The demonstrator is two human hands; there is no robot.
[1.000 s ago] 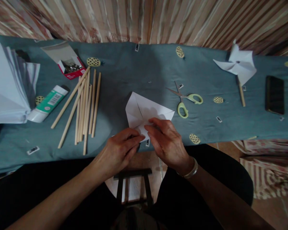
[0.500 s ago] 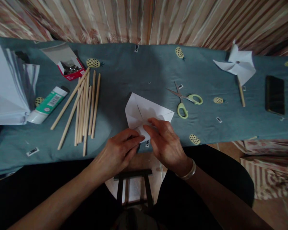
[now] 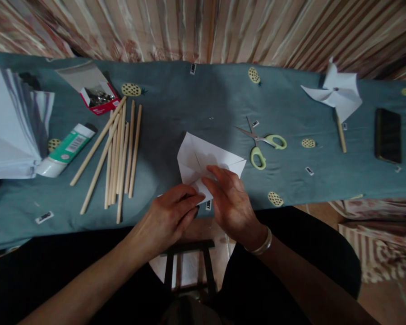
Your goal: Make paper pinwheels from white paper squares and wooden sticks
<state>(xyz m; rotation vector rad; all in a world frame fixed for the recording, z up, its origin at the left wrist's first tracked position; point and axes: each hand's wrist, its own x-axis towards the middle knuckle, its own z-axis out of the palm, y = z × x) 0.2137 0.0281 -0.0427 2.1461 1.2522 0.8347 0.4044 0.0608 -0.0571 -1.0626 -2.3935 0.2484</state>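
Observation:
A white sheet of paper (image 3: 208, 153) with cut slits running in from its corners lies near the table's front edge. My left hand (image 3: 172, 210) pinches its near corner between thumb and fingers. From the right, my right hand (image 3: 232, 201) bears on the same paper, thumb and forefinger curled over its middle; the spot under the fingertips is hidden. A pair of scissors (image 3: 257, 139) with light green handles rests, blades apart, just right of the paper. Farther right lies a finished paper pinwheel (image 3: 345, 88) on a wooden stick (image 3: 341, 135).
Left of the paper lie several wooden sticks (image 3: 121, 158), a green and white glue tube (image 3: 67, 149), a red box of small metal pieces (image 3: 103, 98) and a paper stack (image 3: 8, 126). A dark phone (image 3: 388, 135) is at the far right. Curtains (image 3: 203, 29) hang behind.
Almost nothing differs. Both hands keep their places on the paper, with only slight finger movement, and the whole view has shifted a little.

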